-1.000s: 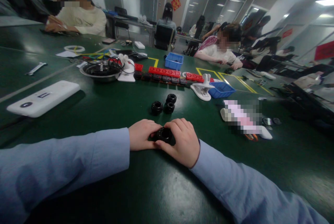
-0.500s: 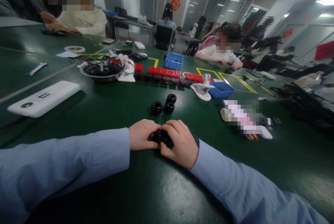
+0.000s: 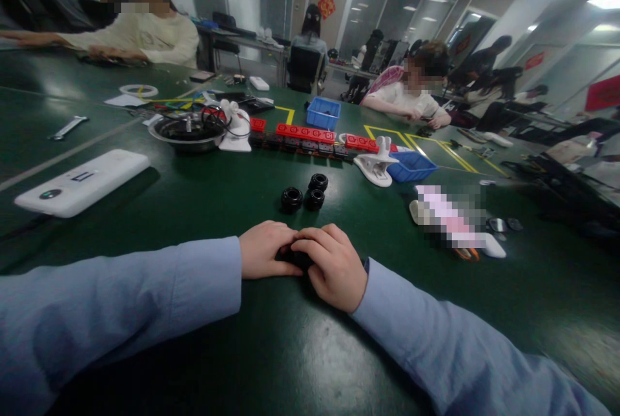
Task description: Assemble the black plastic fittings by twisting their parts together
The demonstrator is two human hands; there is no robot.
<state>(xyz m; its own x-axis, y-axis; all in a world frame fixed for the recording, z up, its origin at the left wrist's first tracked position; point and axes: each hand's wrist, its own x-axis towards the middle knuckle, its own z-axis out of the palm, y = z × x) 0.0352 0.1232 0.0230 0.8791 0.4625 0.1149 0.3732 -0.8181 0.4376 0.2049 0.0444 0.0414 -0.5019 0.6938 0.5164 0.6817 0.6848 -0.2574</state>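
Note:
My left hand lies on its side on the green table, fingers closed round the left side of a black ring-shaped part that looks like a small tyre. From the right, my right hand curls over the same part, its fingertips meeting those of the left. Most of the part is hidden under the fingers. Just beyond my hands, three similar black rings stand together: one at the left, one at the right and one behind.
Past the rings runs a row of red and black blocks, with white clamps and blue bins near it. A metal bowl, a white power bank and a wrench are to the left. Co-workers sit across the table.
My right fingers have moved slightly and now cover more of the black part, whose opening showed before. The three rings stay put. The co-worker at the left has stretched an arm out leftward.

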